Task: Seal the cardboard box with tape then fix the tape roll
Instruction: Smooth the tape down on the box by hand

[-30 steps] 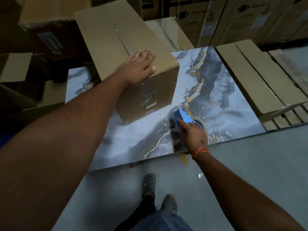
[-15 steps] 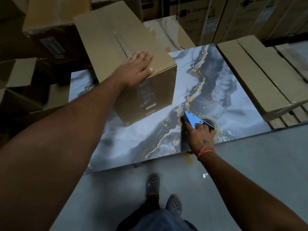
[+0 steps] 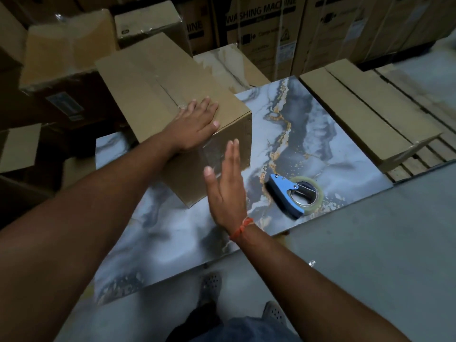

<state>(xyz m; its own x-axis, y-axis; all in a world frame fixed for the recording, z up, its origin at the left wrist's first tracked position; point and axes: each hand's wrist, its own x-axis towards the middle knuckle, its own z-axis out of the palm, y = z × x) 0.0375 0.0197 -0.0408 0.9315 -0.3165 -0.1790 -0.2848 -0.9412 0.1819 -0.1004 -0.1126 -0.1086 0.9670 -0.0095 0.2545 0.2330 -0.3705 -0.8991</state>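
Note:
A brown cardboard box stands on a marbled slab, with clear tape along its top seam and down its near side. My left hand lies flat on the box's near top edge, fingers spread. My right hand is open and empty in the air, just in front of the box's taped side. A blue tape dispenser with a roll of clear tape lies on the slab to the right of that hand, untouched.
A long flat carton lies on a wooden pallet at the right. Large printed cartons and other boxes stand behind and to the left. The grey floor and my feet are below the slab's near edge.
My right hand has let go of the tape dispenser, left it on the slab and moved up and left toward the box's taped side. My left hand stays on the box.

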